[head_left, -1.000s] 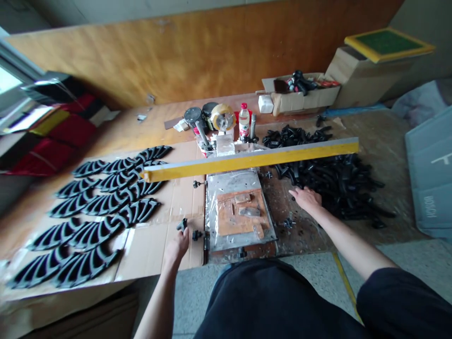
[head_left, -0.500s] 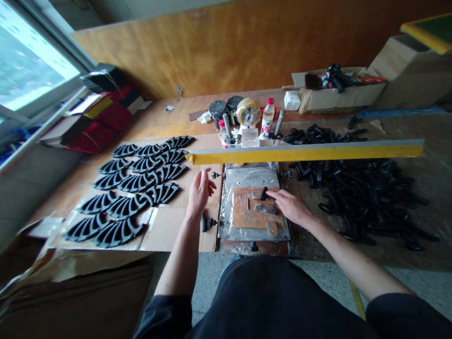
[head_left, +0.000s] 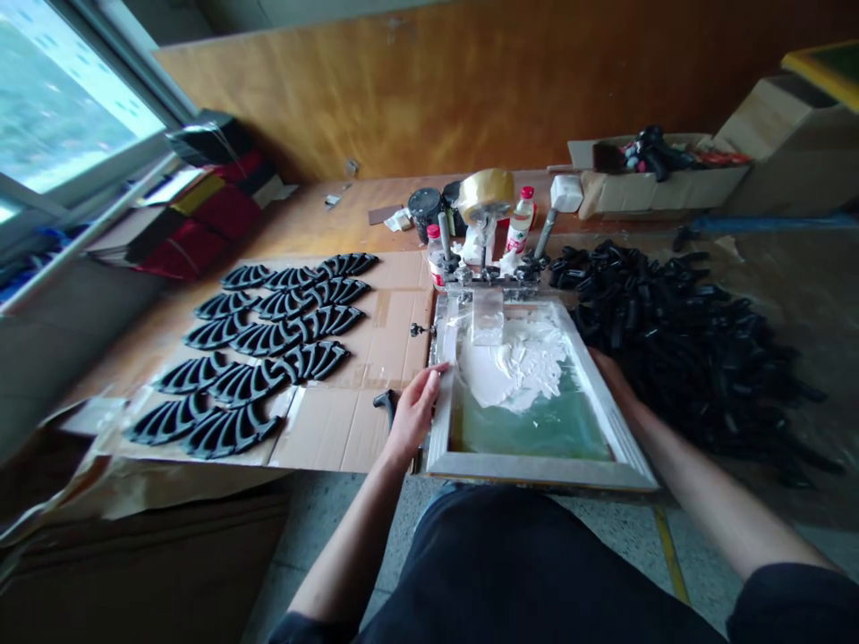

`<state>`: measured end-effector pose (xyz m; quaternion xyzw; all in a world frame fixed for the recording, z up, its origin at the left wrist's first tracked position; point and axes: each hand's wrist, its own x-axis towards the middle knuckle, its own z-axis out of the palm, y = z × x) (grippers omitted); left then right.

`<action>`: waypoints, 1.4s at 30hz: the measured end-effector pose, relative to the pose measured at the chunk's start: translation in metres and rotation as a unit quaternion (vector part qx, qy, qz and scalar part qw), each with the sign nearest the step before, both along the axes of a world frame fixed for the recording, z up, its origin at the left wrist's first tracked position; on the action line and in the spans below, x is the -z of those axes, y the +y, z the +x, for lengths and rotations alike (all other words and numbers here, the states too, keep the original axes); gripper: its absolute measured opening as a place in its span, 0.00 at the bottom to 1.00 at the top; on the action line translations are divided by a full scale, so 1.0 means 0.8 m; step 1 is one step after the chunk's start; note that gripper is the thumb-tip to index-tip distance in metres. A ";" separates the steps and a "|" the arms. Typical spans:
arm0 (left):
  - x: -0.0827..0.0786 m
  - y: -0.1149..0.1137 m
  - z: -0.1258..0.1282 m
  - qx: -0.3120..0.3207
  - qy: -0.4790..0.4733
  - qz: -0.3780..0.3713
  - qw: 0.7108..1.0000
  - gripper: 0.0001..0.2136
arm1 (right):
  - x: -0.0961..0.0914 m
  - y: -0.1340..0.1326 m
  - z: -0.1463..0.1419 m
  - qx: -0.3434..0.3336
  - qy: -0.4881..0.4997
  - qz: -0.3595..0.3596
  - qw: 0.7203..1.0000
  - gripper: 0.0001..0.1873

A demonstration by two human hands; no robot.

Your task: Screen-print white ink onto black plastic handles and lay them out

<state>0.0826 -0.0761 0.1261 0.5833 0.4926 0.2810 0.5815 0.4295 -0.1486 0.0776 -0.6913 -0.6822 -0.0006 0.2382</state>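
A screen printing frame (head_left: 537,467) with pale metal sides lies over the work spot in front of me. White ink (head_left: 514,367) is spread across the far part of its green mesh (head_left: 537,429). My left hand (head_left: 420,407) is closed on the left side of the frame, thumb near the top edge. At the frame's right side is my right hand (head_left: 614,385), its fingers hidden behind the rim. Just left of my left hand, a curved black handle-like part (head_left: 385,402) rests on cardboard. The base board under the frame is mostly covered.
Rows of black curved parts (head_left: 248,380) lie on cardboard (head_left: 322,429) at left. A heap of similar black parts (head_left: 698,349) is at right. Behind the hinge clamps (head_left: 493,279) stand a bottle (head_left: 520,219), a tape roll (head_left: 487,195) and dark tubs (head_left: 426,210).
The raised screen frame has swung down over the base board. My left hand has moved right onto its side; my right hand has left the small black part and moved to the frame's right side.
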 end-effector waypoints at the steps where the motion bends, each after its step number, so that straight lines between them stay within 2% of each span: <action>1: 0.020 -0.006 -0.003 0.004 0.013 -0.017 1.000 0.25 | -0.006 0.006 0.009 0.044 0.004 0.014 0.999 0.21; 3: 0.055 -0.011 -0.003 0.014 0.052 -0.027 0.998 0.28 | -0.021 0.029 0.006 0.098 0.027 0.029 0.994 0.16; 4: 0.069 -0.011 -0.002 0.017 0.078 -0.021 0.997 0.28 | -0.030 0.045 -0.006 0.099 0.036 0.037 0.994 0.19; 6: 0.088 -0.008 0.002 0.023 0.129 -0.003 0.991 0.28 | -0.047 0.080 -0.046 0.041 0.035 0.040 0.998 0.33; 7: 0.094 -0.005 0.003 0.028 0.148 0.003 0.989 0.27 | -0.055 0.096 -0.068 0.004 0.020 0.028 0.999 0.34; 8: 0.098 -0.003 0.004 0.032 0.163 0.007 0.986 0.27 | -0.061 0.109 -0.090 -0.028 0.002 0.002 1.000 0.32; 10: 0.102 0.001 0.003 0.039 0.177 0.010 0.983 0.26 | -0.065 0.121 -0.124 -0.070 -0.024 -0.078 0.994 0.20; 13: 0.103 0.003 0.000 0.045 0.182 0.008 0.982 0.26 | -0.055 0.098 -0.143 -0.119 -0.041 -0.156 0.980 0.05; 17: 0.104 0.001 -0.002 0.050 0.183 0.001 0.982 0.26 | -0.045 0.046 -0.123 -0.286 -0.074 -0.133 0.946 0.12; 19: 0.103 0.001 -0.002 0.046 0.177 -0.003 0.983 0.26 | -0.050 0.036 -0.112 -0.349 -0.076 -0.147 0.922 0.13; 20: 0.102 0.001 -0.002 0.042 0.172 -0.004 0.984 0.26 | -0.053 0.037 -0.108 -0.357 -0.071 -0.159 0.918 0.13; 22: 0.101 0.001 -0.002 0.033 0.159 -0.007 0.987 0.27 | -0.056 0.043 -0.108 -0.331 -0.055 -0.164 0.928 0.12; 25: 0.100 0.000 -0.001 0.019 0.136 -0.011 0.991 0.28 | -0.045 0.040 -0.119 -0.268 -0.046 -0.109 0.956 0.14; 27: 0.100 -0.001 -0.001 0.010 0.124 -0.017 0.992 0.27 | -0.032 0.028 -0.124 -0.272 -0.047 -0.075 0.958 0.16; 29: 0.099 -0.002 0.000 0.005 0.118 -0.022 0.993 0.27 | -0.026 0.016 -0.125 -0.297 -0.036 -0.078 0.951 0.16; 31: 0.096 -0.002 0.001 0.005 0.114 -0.025 0.993 0.27 | -0.031 0.019 -0.125 -0.286 -0.016 -0.101 0.953 0.13; 33: 0.088 -0.001 0.001 0.011 0.103 -0.026 0.994 0.28 | -0.047 0.041 -0.126 -0.228 0.000 -0.105 0.968 0.11; 35: 0.072 -0.001 0.000 0.014 0.078 -0.030 0.996 0.30 | -0.068 0.075 -0.124 -0.158 0.008 -0.082 0.984 0.18; 37: 0.048 -0.002 0.000 0.006 0.037 -0.040 0.998 0.31 | -0.090 0.107 -0.111 -0.104 0.004 -0.062 0.993 0.28; 38: 0.033 -0.002 0.000 -0.003 0.011 -0.047 0.999 0.30 | -0.100 0.118 -0.097 -0.082 0.005 -0.057 0.995 0.30; 40: 0.000 0.001 0.005 -0.025 -0.038 -0.052 0.998 0.27 | -0.115 0.127 -0.056 -0.020 0.028 -0.034 0.999 0.25; 42: -0.034 0.009 0.015 -0.052 -0.087 -0.036 0.994 0.25 | -0.117 0.118 -0.007 0.075 0.070 0.020 0.995 0.17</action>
